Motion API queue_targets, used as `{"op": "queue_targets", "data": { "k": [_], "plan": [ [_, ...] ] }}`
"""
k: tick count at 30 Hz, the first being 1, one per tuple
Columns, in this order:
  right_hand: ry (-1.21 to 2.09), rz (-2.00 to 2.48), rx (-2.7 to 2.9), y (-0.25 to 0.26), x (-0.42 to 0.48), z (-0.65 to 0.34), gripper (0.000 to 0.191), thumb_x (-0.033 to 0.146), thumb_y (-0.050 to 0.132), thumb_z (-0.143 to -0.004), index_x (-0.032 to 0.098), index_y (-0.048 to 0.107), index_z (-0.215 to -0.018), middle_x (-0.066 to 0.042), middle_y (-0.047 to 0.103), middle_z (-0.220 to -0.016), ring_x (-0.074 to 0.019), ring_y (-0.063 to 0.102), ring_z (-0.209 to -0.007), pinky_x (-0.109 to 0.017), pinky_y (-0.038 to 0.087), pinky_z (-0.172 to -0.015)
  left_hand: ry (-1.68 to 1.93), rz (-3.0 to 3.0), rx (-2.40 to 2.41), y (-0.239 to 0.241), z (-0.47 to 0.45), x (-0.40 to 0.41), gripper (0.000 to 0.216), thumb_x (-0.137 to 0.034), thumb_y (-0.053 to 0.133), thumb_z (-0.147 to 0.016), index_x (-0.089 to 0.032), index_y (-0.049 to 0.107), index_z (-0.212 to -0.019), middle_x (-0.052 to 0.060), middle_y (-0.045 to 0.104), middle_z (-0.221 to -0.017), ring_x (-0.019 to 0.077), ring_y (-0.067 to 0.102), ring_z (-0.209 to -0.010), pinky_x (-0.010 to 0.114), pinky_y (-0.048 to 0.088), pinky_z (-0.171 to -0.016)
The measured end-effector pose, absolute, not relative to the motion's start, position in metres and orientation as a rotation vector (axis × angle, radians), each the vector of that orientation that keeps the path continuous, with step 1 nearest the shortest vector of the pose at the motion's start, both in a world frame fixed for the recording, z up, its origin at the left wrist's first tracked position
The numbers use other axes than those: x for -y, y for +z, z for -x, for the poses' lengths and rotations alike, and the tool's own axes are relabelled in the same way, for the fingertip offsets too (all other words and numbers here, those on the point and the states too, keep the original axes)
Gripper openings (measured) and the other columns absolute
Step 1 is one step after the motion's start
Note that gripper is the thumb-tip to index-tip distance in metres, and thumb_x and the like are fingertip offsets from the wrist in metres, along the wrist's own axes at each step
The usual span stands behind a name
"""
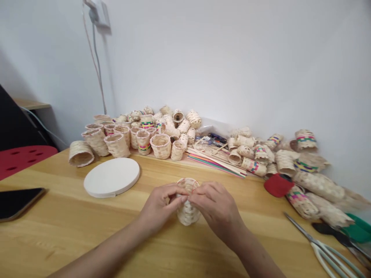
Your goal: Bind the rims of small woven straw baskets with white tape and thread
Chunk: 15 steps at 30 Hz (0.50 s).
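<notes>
A small woven basket [188, 216] of pale split strips stands upright between my hands, near the middle of the wooden table [58, 247]. My left hand [160, 202] grips its rim from the left, and my right hand [216, 206] pinches the rim from the right. Their fingertips meet at the near edge. A thin red thread [191, 184] runs along the rim. My fingers hide most of the rim and the thread's ends.
Several finished woven baskets [117, 144] crowd the back of the table, beside bundled coloured strips [214, 166]. A white round board [111, 177] lies left of my hands. A black phone [17, 202] sits at the left edge, and long scissors [327, 247] lie at the right.
</notes>
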State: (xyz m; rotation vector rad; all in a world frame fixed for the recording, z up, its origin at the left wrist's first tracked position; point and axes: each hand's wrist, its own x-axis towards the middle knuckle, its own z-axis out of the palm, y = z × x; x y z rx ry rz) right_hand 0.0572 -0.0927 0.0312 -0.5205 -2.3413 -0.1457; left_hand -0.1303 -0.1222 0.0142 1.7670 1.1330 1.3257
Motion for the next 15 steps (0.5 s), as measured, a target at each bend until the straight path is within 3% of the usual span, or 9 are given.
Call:
{"op": "queue_targets", "data": {
  "k": [2,5,9,12,15],
  "plan": [
    [-0.165,0.507,2.334,0.031,0.092,-0.057,0.02,0.019,0.048,-0.094,0.02,0.066,-0.088,-0.003,0.067,-0.081,-0.0156,0.055,-0.079,-0.029,0.042,-0.072,1.323,-1.744,-1.091,0.013,0.128,0.124,0.011,-0.021,0.061,-0.079,-0.017,0.072,-0.078,0.004,0.073,-0.081,0.0173,0.065,-0.077,0.026,0.047,-0.074],
    [-0.224,0.47,2.303,0.031,0.091,-0.058,0.024,0.022,0.046,-0.095,0.022,0.067,-0.085,-0.004,0.067,-0.083,-0.016,0.056,-0.081,-0.03,0.042,-0.074,1.325,-1.713,-1.097,0.012,0.124,0.125,0.011,-0.02,0.063,-0.077,-0.016,0.072,-0.075,0.003,0.071,-0.073,0.0164,0.063,-0.069,0.025,0.046,-0.066],
    [-0.273,0.42,2.202,0.028,0.097,-0.05,0.025,0.018,0.045,-0.095,0.025,0.067,-0.083,-0.002,0.069,-0.083,-0.0163,0.058,-0.089,-0.035,0.039,-0.092,1.395,-1.73,-1.086,0.01,0.121,0.126,0.011,-0.018,0.063,-0.076,-0.015,0.072,-0.071,0.002,0.069,-0.069,0.0145,0.06,-0.064,0.023,0.044,-0.062],
    [-0.083,0.379,2.24,0.023,0.113,-0.037,0.028,0.022,0.043,-0.097,0.027,0.065,-0.082,0.004,0.07,-0.081,-0.0132,0.061,-0.091,-0.035,0.03,-0.106,1.484,-1.675,-1.175,0.009,0.125,0.123,0.011,-0.018,0.061,-0.077,-0.016,0.07,-0.07,0.001,0.069,-0.069,0.0135,0.059,-0.064,0.023,0.042,-0.06],
    [0.209,0.252,2.35,0.021,0.126,-0.029,0.036,0.025,0.032,-0.1,0.028,0.062,-0.081,0.006,0.069,-0.075,-0.0102,0.064,-0.082,-0.031,0.036,-0.104,1.543,-1.597,-1.346,0.009,0.131,0.119,0.013,-0.023,0.061,-0.078,-0.016,0.068,-0.07,0.001,0.065,-0.066,0.0128,0.054,-0.059,0.022,0.039,-0.055]
  ]
}}
